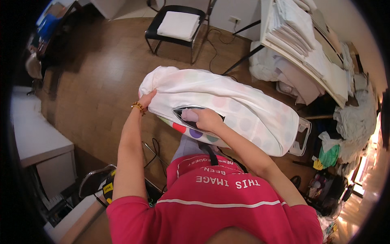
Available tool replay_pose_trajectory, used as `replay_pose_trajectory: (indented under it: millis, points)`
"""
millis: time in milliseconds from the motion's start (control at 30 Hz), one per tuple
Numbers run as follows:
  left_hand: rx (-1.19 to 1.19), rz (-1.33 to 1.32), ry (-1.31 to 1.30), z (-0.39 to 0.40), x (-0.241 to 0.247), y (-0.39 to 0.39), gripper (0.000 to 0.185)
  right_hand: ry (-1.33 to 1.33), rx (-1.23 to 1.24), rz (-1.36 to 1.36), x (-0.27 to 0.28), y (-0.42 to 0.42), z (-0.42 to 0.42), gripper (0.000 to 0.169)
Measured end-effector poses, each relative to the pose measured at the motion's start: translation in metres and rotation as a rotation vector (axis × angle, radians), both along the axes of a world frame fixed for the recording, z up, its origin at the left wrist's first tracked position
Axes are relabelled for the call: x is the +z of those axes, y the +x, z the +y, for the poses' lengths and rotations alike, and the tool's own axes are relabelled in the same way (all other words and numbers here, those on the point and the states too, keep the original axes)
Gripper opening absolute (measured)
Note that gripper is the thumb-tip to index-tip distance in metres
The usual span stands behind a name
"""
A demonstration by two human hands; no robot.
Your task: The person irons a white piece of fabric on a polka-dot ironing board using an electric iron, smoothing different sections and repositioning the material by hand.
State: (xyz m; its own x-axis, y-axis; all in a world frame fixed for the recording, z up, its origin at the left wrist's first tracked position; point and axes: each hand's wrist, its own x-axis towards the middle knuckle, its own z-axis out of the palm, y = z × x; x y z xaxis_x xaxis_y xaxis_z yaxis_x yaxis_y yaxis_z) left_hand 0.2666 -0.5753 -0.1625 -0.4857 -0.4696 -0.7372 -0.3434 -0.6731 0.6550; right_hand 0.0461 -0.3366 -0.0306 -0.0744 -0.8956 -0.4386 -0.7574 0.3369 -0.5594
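Note:
A white, partly see-through cloth (195, 82) covers most of an ironing board (196, 133) with a coloured-dot cover. My right hand (209, 120) is closed around the handle of a clothes iron (189, 109), whose handle is wrapped in pale pink cloth. The iron lies on the white cloth near the board's edge closest to me, its tip pointing left. My left hand (148, 99), with a bead bracelet at the wrist, grips the bunched white cloth at the board's left end. Several long folds run through the cloth above and to the right of the iron.
Beyond the board stands a black chair (179, 10) with folded white cloth (178, 26) on it. A shelf (301, 62) at the upper right carries stacked linens. A white table (45, 152) stands at the left. Cables (213, 45) lie on the wooden floor.

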Motion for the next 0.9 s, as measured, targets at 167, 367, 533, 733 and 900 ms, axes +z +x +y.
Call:
replay_pose_trajectory:
  millis: [167,367,533,733,900]
  points:
    - [-0.014,-0.108,-0.064,0.011,0.024,-0.009,0.065,0.086,-0.335,-0.004,0.018,-0.056,0.093,0.050]
    - [-0.085,-0.080,0.028,0.016,0.030,-0.007,0.068,-0.119,-0.753,0.111,-0.024,-0.143,0.299,0.046]
    - [-0.235,-0.163,-0.080,0.019,0.031,0.019,0.074,0.137,-1.101,-0.187,0.010,-0.142,0.329,0.049]
    - [-0.334,-0.202,-0.215,0.019,0.069,0.007,0.077,-0.010,-0.597,-0.163,-0.013,-0.109,0.256,0.045]
    - [-0.266,-0.251,-0.420,0.012,0.019,0.029,0.075,0.025,-0.458,-0.071,0.007,-0.038,0.120,0.045]
